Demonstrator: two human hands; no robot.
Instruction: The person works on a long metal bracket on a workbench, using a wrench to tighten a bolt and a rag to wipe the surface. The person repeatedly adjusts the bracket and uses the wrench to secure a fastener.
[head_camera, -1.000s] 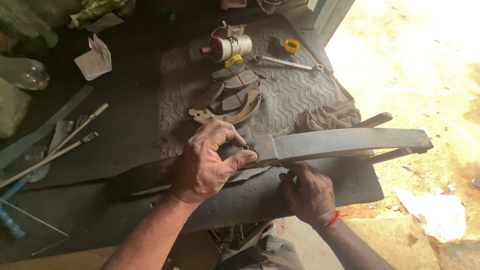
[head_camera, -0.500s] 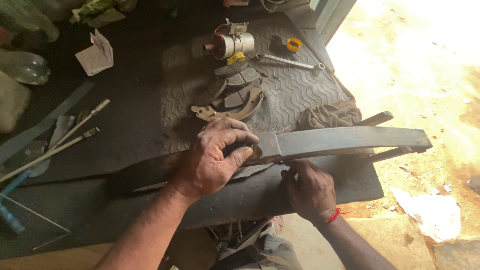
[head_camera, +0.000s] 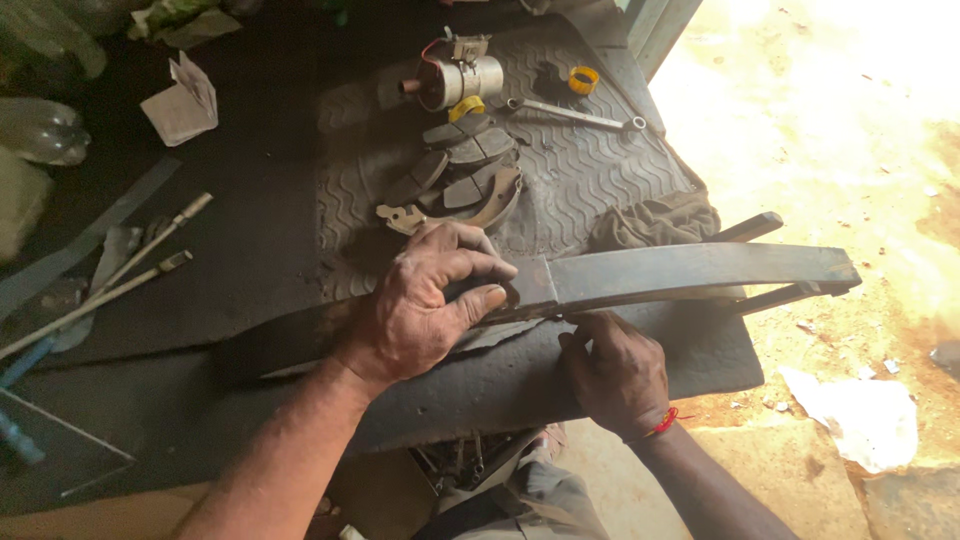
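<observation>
A long, dark, curved steel leaf-spring bar (head_camera: 690, 272) lies across the front of a black workbench (head_camera: 250, 230), its right end sticking out past the bench edge. My left hand (head_camera: 425, 305) is clamped over the bar near its middle, thumb on the front face. My right hand (head_camera: 615, 370), with a red thread at the wrist, is below the bar at the bench's front edge, fingers curled against the bar's underside; what it grips is hidden.
Behind the bar lie several brake pads and a curved shoe (head_camera: 465, 180), a small silver motor (head_camera: 455, 78), a spanner (head_camera: 575, 115), a yellow ring (head_camera: 583, 79) and a dark rag (head_camera: 655, 220). Thin rods (head_camera: 110, 285) lie left. Sunlit ground (head_camera: 860, 150) is on the right.
Both hands keep their places on the bar; the left thumb has shifted slightly along it. The camera view has drifted a little.
</observation>
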